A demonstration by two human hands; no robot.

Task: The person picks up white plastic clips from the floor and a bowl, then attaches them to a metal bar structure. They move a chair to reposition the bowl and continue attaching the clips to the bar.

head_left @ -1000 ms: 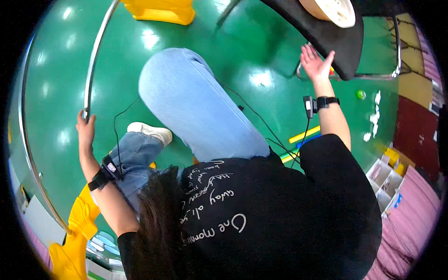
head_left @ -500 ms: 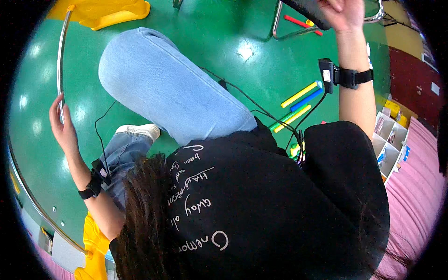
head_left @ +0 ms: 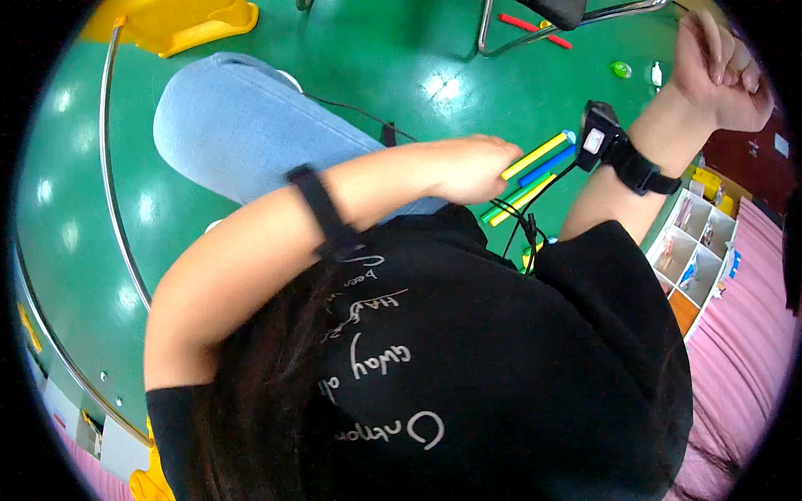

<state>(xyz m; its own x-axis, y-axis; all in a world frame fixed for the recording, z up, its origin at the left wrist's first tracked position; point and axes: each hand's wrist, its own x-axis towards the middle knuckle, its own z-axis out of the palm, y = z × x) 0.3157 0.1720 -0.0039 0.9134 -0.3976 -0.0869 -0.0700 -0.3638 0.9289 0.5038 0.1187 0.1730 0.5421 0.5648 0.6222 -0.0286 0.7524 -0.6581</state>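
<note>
Sticks [head_left: 537, 155] beside the left hand [head_left: 478, 171] number at least four.

A glossy green floor [head_left: 359, 50] spreads across my feed, throwing back white patches of light. Near the top I see a metal-framed chair [head_left: 561, 10] with a black seat; at right, a white divided box [head_left: 697, 240], pink cloth [head_left: 743, 334] and a dark red panel [head_left: 764, 179].

A glossy green floor [head_left: 359, 63] stretches beneath both hands. Just right of the left hand [head_left: 478, 169], 2 yellow sticks [head_left: 535, 156], 1 blue stick [head_left: 547, 166] and 1 green stick [head_left: 488, 216] lie roughly parallel. Left of the right hand [head_left: 723, 73] rests a green round object [head_left: 621, 69] (too small to identify); farther left lies a red stick [head_left: 516, 22].
</note>
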